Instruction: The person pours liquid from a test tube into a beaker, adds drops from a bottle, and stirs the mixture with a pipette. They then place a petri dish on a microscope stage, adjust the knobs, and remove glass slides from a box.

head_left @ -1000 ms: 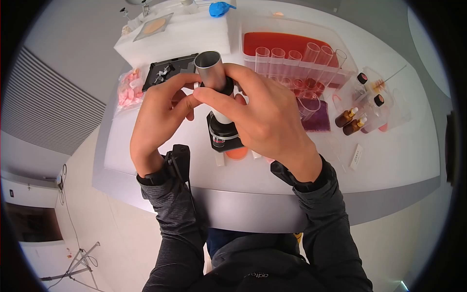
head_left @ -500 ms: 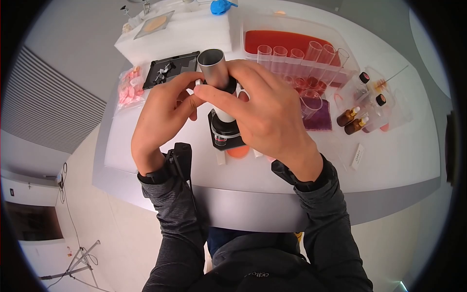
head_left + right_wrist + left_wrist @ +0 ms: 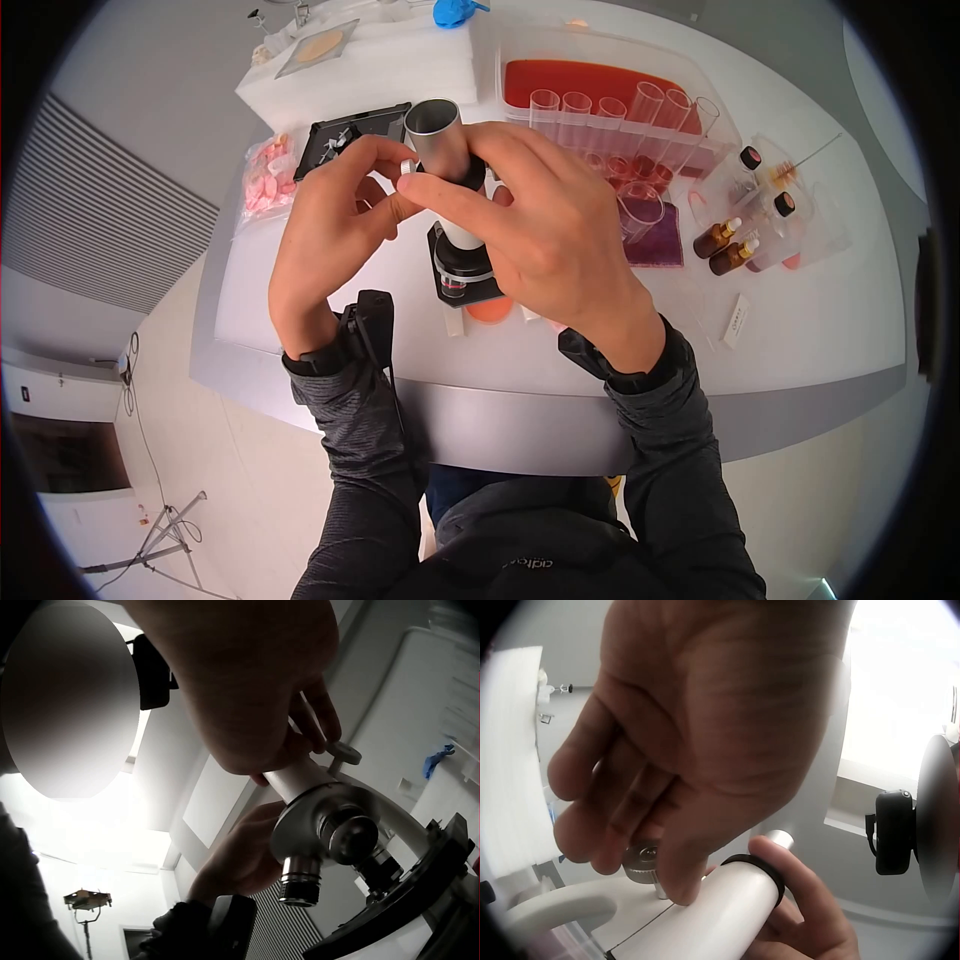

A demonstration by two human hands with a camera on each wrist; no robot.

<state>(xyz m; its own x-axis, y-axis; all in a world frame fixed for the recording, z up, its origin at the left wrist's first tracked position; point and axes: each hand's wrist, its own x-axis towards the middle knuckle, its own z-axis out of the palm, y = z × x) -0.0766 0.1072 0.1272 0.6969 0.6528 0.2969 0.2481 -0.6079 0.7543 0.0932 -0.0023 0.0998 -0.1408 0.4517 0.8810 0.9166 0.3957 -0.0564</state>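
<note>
A microscope (image 3: 463,240) stands upright in front of me, its silver eyepiece tube (image 3: 437,140) pointing up. My left hand (image 3: 325,225) is on its left side, thumb and bent fingers about a small round focus knob (image 3: 407,168). The left wrist view shows this knurled knob (image 3: 641,864) beside the white body tube (image 3: 720,911). My right hand (image 3: 555,220) curls round the upper tube, thumb across the front near the black ring (image 3: 759,868). In the right wrist view, its fingers lie beside the opposite knob (image 3: 343,753), above the objectives (image 3: 300,883).
At the back right, a clear tub (image 3: 720,105) holds red liquid, with test tubes (image 3: 575,125) before it. Brown dropper bottles (image 3: 712,240) stand to the right. A black tray (image 3: 375,128), a bag of pink pieces (image 3: 268,185) and a white foam block (image 3: 400,75) are left.
The microscope and hands first shift slightly right and up in the head view. The left fingers have then moved a little at the knob, leaving more of it visible. The right hand keeps its grip.
</note>
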